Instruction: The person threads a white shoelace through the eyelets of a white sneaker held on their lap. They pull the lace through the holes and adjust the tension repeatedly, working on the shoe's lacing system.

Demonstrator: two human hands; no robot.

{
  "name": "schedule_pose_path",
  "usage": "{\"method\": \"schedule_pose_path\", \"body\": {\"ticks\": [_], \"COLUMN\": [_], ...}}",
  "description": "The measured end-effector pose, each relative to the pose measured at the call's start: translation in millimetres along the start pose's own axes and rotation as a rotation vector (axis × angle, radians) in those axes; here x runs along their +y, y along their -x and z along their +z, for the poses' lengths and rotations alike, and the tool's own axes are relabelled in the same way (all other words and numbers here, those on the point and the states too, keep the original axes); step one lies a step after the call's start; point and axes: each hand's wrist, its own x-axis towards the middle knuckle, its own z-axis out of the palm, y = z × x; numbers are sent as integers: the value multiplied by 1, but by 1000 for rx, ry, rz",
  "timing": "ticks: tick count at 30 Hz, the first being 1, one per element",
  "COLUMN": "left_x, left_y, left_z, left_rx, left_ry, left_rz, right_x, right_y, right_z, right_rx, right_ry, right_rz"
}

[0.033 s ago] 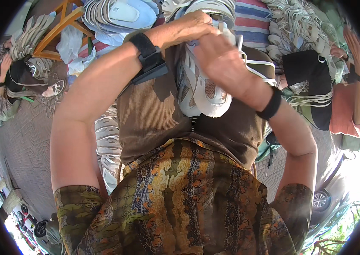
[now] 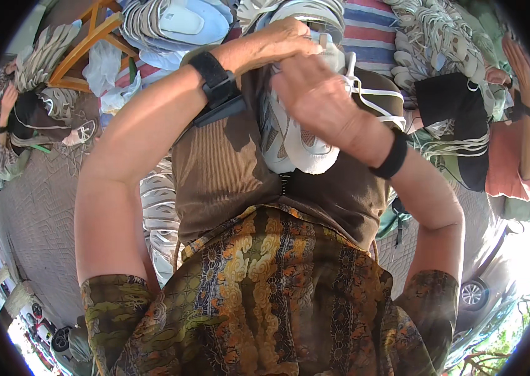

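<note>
A white sneaker upper (image 2: 312, 155) with tan mesh panels lies across my brown trousers, its rounded toe toward me; a second, similar upper (image 2: 274, 149) shows close beside it on the left. My left hand (image 2: 287, 39) reaches over its far end, fingers bent and closed on the upper near the tongue. Over the middle of the upper is my right hand (image 2: 316, 91), fingers curled down below the left wrist; their tips and whatever they pinch are hidden. A white shoelace (image 2: 374, 93) hangs in loops to the right of the upper, over my knee.
Stacked shoe uppers (image 2: 193, 25) lie beyond my knees on a striped cloth (image 2: 368, 37); more uppers (image 2: 443, 37) are piled far right. A wooden chair (image 2: 86, 50) stands far left. Co-workers sit on both sides, including one in a pink top (image 2: 506, 156).
My right hand has shifted slightly left and farther over the upper. The lace loops at the right have changed shape. My left hand stays nearly in place.
</note>
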Motion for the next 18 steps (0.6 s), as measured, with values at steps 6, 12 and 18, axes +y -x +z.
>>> {"method": "schedule_pose_path", "body": {"ticks": [6,12,18], "left_x": [20,25,10], "left_y": [11,10,1], "left_z": [1,3,-1], "left_rx": [77,59,-8], "left_ry": [97,16,-22], "left_rz": [-78,-92,-85], "right_x": [29,45,19], "right_y": [10,32,7], "right_z": [-8,-12,-22], "right_rx": [220,68,-222], "right_ry": [-226,-163,260], "right_rz": [267,244,84]}}
